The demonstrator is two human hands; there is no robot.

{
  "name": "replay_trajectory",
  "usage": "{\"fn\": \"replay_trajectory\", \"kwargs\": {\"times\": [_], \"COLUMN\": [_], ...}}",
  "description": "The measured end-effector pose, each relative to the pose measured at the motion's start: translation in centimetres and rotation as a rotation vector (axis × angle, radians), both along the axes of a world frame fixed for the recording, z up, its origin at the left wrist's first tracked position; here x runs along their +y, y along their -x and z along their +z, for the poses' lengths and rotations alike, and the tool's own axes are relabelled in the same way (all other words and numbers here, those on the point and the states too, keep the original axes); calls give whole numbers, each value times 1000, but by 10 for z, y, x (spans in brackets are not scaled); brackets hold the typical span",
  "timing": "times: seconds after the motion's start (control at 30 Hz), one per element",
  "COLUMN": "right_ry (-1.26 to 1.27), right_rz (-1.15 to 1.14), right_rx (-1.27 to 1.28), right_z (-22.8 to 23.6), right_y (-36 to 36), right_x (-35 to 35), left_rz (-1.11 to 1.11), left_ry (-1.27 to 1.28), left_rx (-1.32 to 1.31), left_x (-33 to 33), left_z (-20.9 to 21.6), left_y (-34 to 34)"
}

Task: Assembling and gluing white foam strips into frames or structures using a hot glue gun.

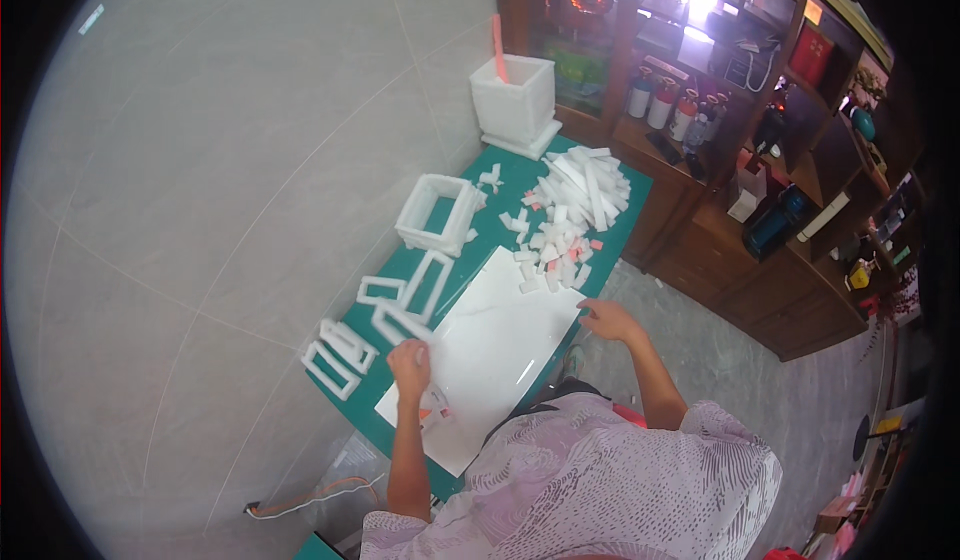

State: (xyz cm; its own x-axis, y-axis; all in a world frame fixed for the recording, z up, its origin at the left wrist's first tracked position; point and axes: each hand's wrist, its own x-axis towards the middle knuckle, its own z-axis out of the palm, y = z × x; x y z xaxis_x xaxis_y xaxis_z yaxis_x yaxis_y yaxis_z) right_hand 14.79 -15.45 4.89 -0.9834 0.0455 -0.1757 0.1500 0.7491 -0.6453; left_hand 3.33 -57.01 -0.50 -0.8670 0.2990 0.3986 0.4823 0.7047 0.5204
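My left hand [408,365] is closed at the near end of a slim white foam frame [402,320], which looks slightly blurred. Below that hand lies a glossy white board [500,335], with a small orange-and-white item [436,413] on its near left part. My right hand [608,320] is at the board's right edge, thumb and fingers a little apart, with no object visible in it. Beyond my left hand, more white rectangular frames [428,285] lie along the wall side. Two further narrow frames [332,368] lie together at the left.
On the green table [505,175] stand a hollow white foam box [436,210] and a heap of white strips [585,185] with small white and pink pieces [560,250]. A white foam bin [513,100] stands at the far end. A wooden cabinet [690,200] lines the right.
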Motion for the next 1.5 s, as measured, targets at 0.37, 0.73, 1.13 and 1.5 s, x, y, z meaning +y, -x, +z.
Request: {"fn": "replay_trajectory", "kwargs": {"times": [0.37,0.73,1.13,1.5], "right_ry": [-20,-36,283,1119], "right_rz": [386,658,609,94], "right_rx": [615,551,169,114], "right_z": [65,64,94,113], "right_y": [16,-12,-21,7], "right_x": [-146,-156,-119,-35], "left_rz": [-276,-267,-487,-433], "left_ry": [-314,-300,-241,-574], "left_rx": [-209,-518,-613,-621], "left_x": [75,82,104,53], "left_z": [88,117,142,126], "left_y": [-109,-137,-130,-136]}}
